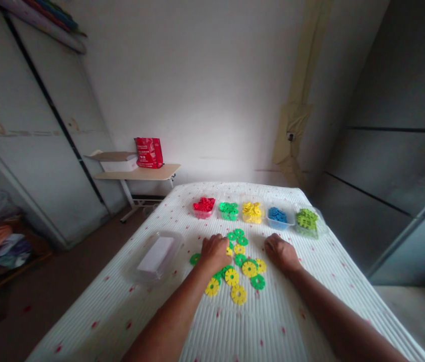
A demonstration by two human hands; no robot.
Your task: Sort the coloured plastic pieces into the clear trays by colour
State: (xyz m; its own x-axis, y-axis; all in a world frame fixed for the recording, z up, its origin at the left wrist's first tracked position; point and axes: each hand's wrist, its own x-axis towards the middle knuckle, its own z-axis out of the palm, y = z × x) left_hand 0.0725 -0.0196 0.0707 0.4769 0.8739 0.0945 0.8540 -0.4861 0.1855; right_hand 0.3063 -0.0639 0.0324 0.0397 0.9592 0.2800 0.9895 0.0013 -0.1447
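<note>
In the head view, the person's two bare hands are above a bed-like surface covered with a white ribbed cloth (272, 329), which has small red marks. Between the hands and in front of them lies a loose group of flat, notched discs: yellow discs (238, 294) and green discs (258, 282), some of them overlapping.

The left hand (216, 253) is over the left part of this group. Its fingers are bent downward and nearly closed, and a small yellow piece (229, 251) shows just beside the fingertips; I cannot tell if the fingers have hold of it. One green disc (194, 259) lies to the left of this hand.

The right hand (280, 253) is to the right of the group, a little apart from it. Its fingers are curled inward, with only little opening visible, and I cannot tell whether something is inside them.

Behind the discs, clear tubs (280, 225) stand in a row. From left to right they contain red pieces (203, 204), green pieces (229, 209), yellow pieces (252, 210), blue pieces (277, 215) and light green pieces (307, 219). At the left of the cloth lies a clear plastic container (175, 241) with a white rectangle (155, 255). Farther back, a small table (152, 173) bears a red bag (149, 153) and an open box (118, 165).
</note>
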